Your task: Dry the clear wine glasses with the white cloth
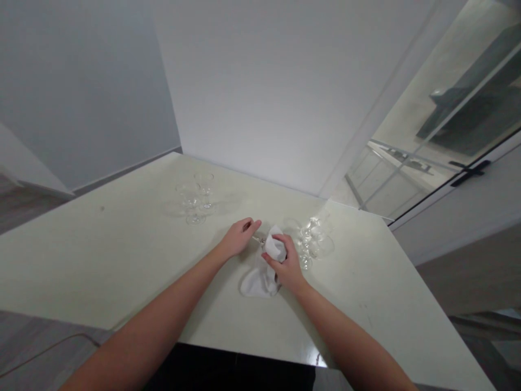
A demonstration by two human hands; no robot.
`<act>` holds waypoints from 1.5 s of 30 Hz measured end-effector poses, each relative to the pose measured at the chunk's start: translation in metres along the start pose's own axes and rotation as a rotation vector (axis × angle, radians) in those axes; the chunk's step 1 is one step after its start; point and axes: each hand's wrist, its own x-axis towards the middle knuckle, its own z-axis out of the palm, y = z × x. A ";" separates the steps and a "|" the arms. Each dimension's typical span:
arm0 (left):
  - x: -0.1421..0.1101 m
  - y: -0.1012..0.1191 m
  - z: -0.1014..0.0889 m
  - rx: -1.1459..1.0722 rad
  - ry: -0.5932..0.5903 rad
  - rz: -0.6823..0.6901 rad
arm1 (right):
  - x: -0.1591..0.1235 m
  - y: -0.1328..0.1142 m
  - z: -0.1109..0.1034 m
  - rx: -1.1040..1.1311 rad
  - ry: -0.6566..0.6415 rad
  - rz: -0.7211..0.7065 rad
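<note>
My right hand (288, 265) grips a white cloth (260, 277) that is bunched around the bowl of a clear wine glass and hangs down onto the white table (122, 255). My left hand (239, 237) pinches the glass's stem or foot (259, 238), which pokes out of the cloth toward the left. The rest of the glass is hidden inside the cloth. Both hands are close together near the middle of the table.
Two clear stemmed glasses (196, 196) stand at the back left of the table. A cluster of clear glasses (314, 241) sits just right of my right hand. A white wall runs behind the table, and a glass door (439, 125) is at the right.
</note>
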 end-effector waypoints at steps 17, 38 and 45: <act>-0.001 0.011 -0.003 -0.226 -0.146 -0.348 | -0.006 0.001 -0.004 -0.268 -0.226 -0.204; -0.007 0.016 -0.002 -0.073 0.249 0.042 | 0.006 -0.001 0.000 0.802 -0.040 0.576; -0.016 0.016 -0.006 0.023 0.102 0.310 | 0.001 0.017 0.008 0.619 -0.034 0.550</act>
